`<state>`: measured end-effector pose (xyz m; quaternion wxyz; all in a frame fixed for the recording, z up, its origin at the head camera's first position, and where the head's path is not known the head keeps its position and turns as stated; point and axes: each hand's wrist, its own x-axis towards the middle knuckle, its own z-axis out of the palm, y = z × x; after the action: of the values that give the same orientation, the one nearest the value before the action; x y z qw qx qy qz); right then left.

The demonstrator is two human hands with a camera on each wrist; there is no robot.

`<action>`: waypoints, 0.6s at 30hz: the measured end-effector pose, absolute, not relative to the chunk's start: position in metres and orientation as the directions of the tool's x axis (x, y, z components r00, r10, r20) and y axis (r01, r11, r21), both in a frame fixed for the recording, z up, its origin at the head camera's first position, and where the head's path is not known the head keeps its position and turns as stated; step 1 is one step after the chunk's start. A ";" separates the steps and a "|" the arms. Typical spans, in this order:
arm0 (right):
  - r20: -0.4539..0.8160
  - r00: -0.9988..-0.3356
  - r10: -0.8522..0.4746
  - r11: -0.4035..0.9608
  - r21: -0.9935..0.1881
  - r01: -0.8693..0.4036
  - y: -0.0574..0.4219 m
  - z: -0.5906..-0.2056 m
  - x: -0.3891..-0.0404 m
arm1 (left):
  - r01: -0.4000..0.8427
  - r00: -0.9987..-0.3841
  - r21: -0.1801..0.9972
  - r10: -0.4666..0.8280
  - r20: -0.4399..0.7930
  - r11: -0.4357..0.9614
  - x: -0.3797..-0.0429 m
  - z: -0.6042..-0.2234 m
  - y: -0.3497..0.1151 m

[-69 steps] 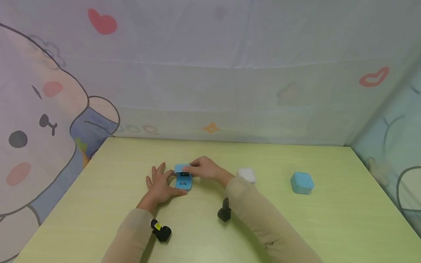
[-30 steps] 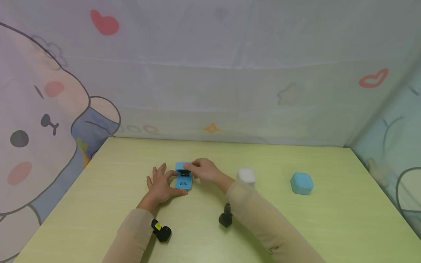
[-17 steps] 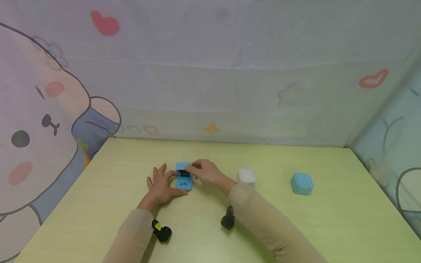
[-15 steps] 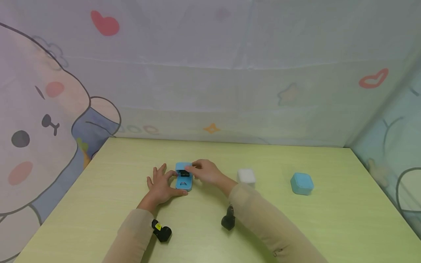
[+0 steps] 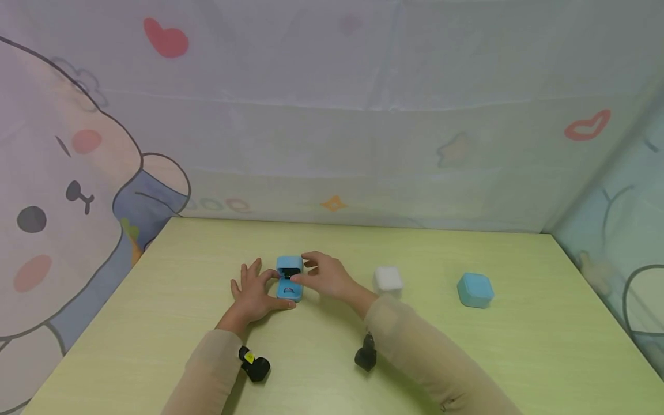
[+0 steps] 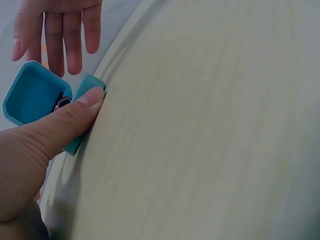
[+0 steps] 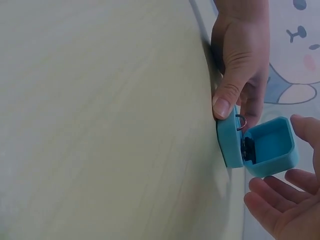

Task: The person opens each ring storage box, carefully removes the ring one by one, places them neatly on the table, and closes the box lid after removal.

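Pinching open blue ring box (image 5: 284, 285) on surface (image 5: 311, 369) with left grip (image 5: 254, 295), from box's left. Holding right grip (image 5: 329, 279) wide, empty, at box's right beside raised lid (image 5: 289, 262), contact unclear. Running lengthwise near-to-far.

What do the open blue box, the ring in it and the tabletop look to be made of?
Open blue box: probably molded plastic, smooth and low-gloss, judging by its even colour and thin walls. Ring: likely metal, slightly shiny, from its thin band and small highlights; too small to be sure. Tabletop: wood or wood-print laminate, satin, showing faint parallel grain; I can't tell which.
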<state>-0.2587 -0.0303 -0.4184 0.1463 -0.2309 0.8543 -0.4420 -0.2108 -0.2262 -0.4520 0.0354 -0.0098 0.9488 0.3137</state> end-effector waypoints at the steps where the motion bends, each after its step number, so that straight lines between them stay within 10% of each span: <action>1: -0.042 -0.851 -0.524 0.501 -0.823 -0.268 -0.030 -0.418 -0.258 | -0.040 -0.997 0.592 0.005 -0.073 0.805 -0.211 -0.452 -0.226; 18: 0.061 -0.836 -0.546 0.478 -0.797 -0.370 -0.025 -0.416 -0.246 | -0.043 -0.997 0.590 0.006 -0.081 0.806 -0.211 -0.450 -0.227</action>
<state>-0.2464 -0.0247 -0.4159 0.1012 -0.2680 0.8536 -0.4351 -0.2114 -0.2267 -0.4503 0.0396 -0.0096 0.9495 0.3111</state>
